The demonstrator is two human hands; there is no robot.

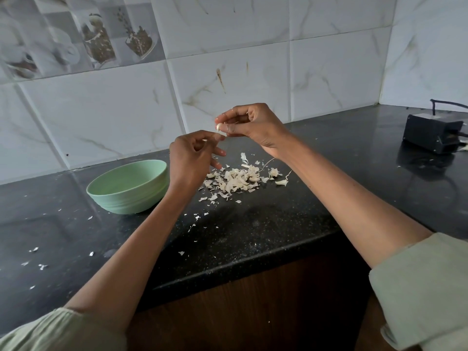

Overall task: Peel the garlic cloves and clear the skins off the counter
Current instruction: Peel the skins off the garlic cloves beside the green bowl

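My right hand (pixel 253 125) pinches a small pale garlic clove (pixel 218 127) between thumb and fingers, held above the black counter (pixel 253 224). Just below and left of it, my left hand (pixel 192 155) has its thumb and forefinger pinched at the clove's lower edge, apparently on a bit of skin; the other fingers are spread. A heap of pale garlic skins (pixel 238 179) lies on the counter under the hands. A light green bowl (pixel 126 188) stands to the left of the heap; its inside is partly hidden by its rim.
Small skin flakes (pixel 40 266) are scattered over the counter towards the left and front edge. A black box with a cable (pixel 433 133) sits at the far right. A tiled wall (pixel 228 72) runs behind the counter; a wooden cabinet front lies below the edge.
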